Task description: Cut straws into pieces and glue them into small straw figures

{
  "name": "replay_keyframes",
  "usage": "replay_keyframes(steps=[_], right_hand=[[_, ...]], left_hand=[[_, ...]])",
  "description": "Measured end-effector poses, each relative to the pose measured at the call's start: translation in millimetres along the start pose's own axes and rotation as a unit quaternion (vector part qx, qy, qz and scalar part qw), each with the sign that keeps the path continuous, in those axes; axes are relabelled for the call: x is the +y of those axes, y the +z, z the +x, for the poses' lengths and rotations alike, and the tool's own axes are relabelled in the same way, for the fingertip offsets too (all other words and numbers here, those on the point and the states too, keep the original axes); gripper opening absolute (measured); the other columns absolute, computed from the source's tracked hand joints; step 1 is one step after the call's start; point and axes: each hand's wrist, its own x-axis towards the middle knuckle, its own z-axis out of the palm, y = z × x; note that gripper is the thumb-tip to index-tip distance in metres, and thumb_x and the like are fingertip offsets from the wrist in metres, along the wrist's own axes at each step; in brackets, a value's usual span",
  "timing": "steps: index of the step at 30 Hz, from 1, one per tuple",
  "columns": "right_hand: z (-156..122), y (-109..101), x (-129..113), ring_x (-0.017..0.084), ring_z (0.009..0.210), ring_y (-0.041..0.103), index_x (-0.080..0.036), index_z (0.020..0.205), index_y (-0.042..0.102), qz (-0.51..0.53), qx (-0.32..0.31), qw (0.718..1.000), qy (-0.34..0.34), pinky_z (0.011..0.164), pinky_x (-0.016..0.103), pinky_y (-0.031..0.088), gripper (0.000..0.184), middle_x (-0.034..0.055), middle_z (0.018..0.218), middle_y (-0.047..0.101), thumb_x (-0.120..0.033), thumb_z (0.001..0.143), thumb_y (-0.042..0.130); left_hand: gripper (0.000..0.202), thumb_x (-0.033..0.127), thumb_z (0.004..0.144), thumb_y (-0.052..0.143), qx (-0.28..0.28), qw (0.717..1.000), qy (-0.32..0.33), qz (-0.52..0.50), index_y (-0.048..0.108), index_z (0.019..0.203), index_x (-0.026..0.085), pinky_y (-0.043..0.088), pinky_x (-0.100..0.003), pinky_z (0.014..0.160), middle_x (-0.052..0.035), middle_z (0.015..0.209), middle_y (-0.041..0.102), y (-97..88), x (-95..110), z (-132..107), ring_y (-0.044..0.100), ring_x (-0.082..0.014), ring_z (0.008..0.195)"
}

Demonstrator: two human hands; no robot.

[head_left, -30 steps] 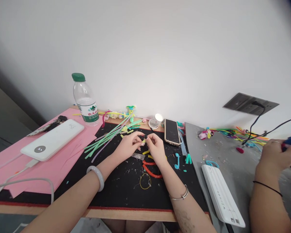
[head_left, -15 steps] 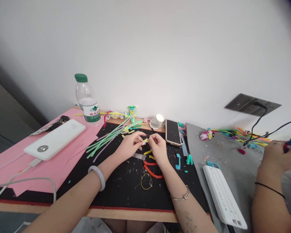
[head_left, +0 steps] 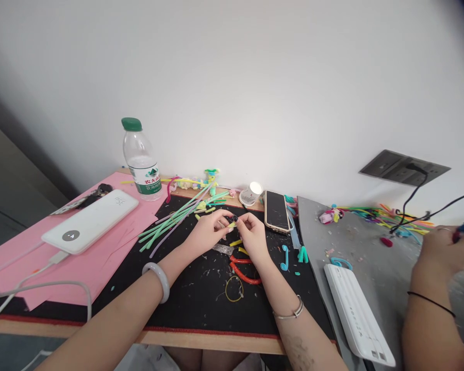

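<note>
My left hand point(head_left: 204, 233) and my right hand point(head_left: 252, 236) meet over the black mat point(head_left: 170, 304), fingertips closed in a pinch. Between them is a small yellow and black fuzzy piece point(head_left: 232, 224), mostly covered by the fingers, so its shape is unclear. Below my right hand lie scissors with red handles point(head_left: 244, 274), their blades partly hidden. Short yellow pieces point(head_left: 236, 242) rest just above the handles. To the left of my left hand spreads a bundle of pale green pipe cleaners point(head_left: 166, 226). A thin yellowish ring point(head_left: 234, 288) lies nearer me.
A water bottle point(head_left: 141, 159) and white power bank point(head_left: 93, 221) stand on pink paper point(head_left: 77, 281) at left. A paper cup point(head_left: 251, 194) and phone point(head_left: 277, 211) are near the wall. At right, another person's hand point(head_left: 441, 252) works beside a second white power bank point(head_left: 358, 314).
The view has shifted very slightly. My fingertips have closed more over the small piece, so less black shows. Otherwise both hands stay in place.
</note>
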Motion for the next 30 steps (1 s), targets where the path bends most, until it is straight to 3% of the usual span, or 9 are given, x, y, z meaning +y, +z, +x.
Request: replay_keyframes(steps=[17, 24, 30], right_hand=[[-1.4, 1.4, -1.1, 0.009, 0.048, 0.038, -0.018, 0.072, 0.052, -0.014, -0.011, 1.000, -0.017, 0.044, 0.021, 0.031, 0.015, -0.0037, 0.057, 0.046, -0.033, 0.077, 0.051], [-0.8, 1.1, -1.4, 0.009, 0.050, 0.038, -0.018, 0.065, 0.049, -0.024, -0.003, 0.999, -0.030, 0.046, 0.021, 0.030, 0.015, -0.0035, 0.057, 0.045, -0.027, 0.077, 0.051], [-0.7, 1.7, 2.4, 0.009, 0.051, 0.041, -0.018, 0.067, 0.050, -0.025, -0.032, 0.998, -0.038, 0.049, 0.021, 0.033, 0.013, -0.0035, 0.058, 0.049, -0.027, 0.077, 0.050]], left_hand=[[0.026, 0.025, 0.076, 0.052, 0.009, 1.000, 0.012, 0.008, 0.052, 0.101, 0.018, 0.048, -0.025, 0.058, -0.0004, 0.071, 0.062, 0.3, -0.6, 0.4, 0.058, -0.0115, 0.055], [0.029, 0.029, 0.075, 0.054, 0.008, 1.000, 0.005, 0.012, 0.051, 0.103, 0.018, 0.050, -0.026, 0.057, -0.0013, 0.075, 0.062, 0.9, -3.0, 0.5, 0.059, -0.0124, 0.056], [0.028, 0.027, 0.075, 0.054, 0.004, 1.000, 0.004, 0.001, 0.051, 0.102, 0.018, 0.050, -0.027, 0.061, -0.0025, 0.078, 0.065, -0.2, -0.7, -0.4, 0.060, -0.0125, 0.057]])
